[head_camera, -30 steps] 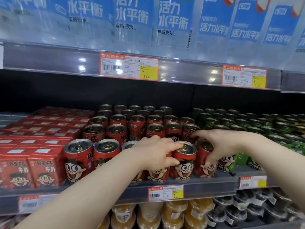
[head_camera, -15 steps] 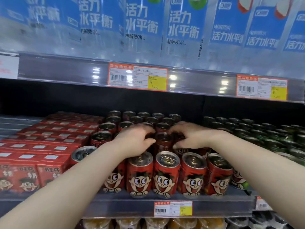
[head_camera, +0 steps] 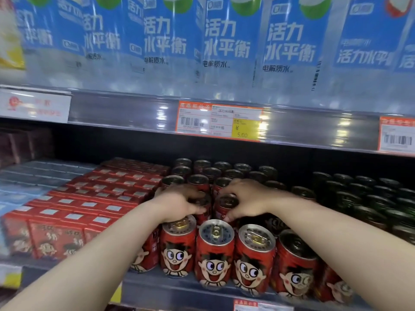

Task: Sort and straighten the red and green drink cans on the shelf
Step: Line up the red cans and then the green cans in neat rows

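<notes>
Both hands had shifted back from the red cans [head_camera: 214, 257] at the front edge of the shelf [head_camera: 157, 286], now facing outward, to the second row, left hand [head_camera: 179, 204] and right hand [head_camera: 246, 199] each clasping one can; green cans [head_camera: 359, 198] stood separate toward the right end.

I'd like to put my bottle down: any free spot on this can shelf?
Hardly any. A thin bare strip of shelf runs before the front red cans; open air lies between can tops and the upper shelf. A dark gap seems to part red cans from green cans at the back. Leftward, red cartons crowd in.
</notes>
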{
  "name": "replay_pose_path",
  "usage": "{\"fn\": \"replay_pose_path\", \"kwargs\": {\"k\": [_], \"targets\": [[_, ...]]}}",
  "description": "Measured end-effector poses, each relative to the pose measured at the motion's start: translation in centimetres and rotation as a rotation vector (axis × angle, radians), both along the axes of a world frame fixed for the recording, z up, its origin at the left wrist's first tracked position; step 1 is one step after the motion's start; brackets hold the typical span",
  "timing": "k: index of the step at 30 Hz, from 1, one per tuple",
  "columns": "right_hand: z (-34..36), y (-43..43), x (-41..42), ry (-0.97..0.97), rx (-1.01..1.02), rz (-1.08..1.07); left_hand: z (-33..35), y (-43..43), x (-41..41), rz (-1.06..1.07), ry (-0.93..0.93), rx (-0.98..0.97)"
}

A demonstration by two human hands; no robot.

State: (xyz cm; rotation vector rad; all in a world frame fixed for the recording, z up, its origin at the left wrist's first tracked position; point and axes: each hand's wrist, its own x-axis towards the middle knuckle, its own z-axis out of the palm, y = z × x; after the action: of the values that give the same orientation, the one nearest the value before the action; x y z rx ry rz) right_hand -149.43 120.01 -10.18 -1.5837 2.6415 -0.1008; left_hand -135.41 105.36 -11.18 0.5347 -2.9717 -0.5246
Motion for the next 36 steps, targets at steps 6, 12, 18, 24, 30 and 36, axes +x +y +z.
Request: {"fn": "replay_pose_path", "kwargs": {"k": [6,12,18,24,30,36], "targets": [[1.2,1.1,0.0,-0.12,0.036,-0.001,0.1,0.3,0.3,-0.042,0.042,0.058],[3.4,6.0,-3.0,-0.09,0.118,-0.319,0.5,0.8,-0.2,-0.049,0.041,0.096],[1.4,6.9,-2.2,0.084,0.117,-0.355,0.5,4.1,-2.8,-0.201,-0.008,-0.019],[1.1,5.9,-0.2,0.011,0.079,-0.196,-0.5,3.9,-3.5,-0.205,-0.007,-0.039],[2.9,8.9,-1.2,-0.107,-0.07,-0.351,-0.6,3.9,-3.5,-0.211,-0.001,-0.084],[2.1,12.3,-2.5,-0.003,0.125,-0.542,-0.6,3.9,-3.4,-0.205,-0.008,-0.077]]}}
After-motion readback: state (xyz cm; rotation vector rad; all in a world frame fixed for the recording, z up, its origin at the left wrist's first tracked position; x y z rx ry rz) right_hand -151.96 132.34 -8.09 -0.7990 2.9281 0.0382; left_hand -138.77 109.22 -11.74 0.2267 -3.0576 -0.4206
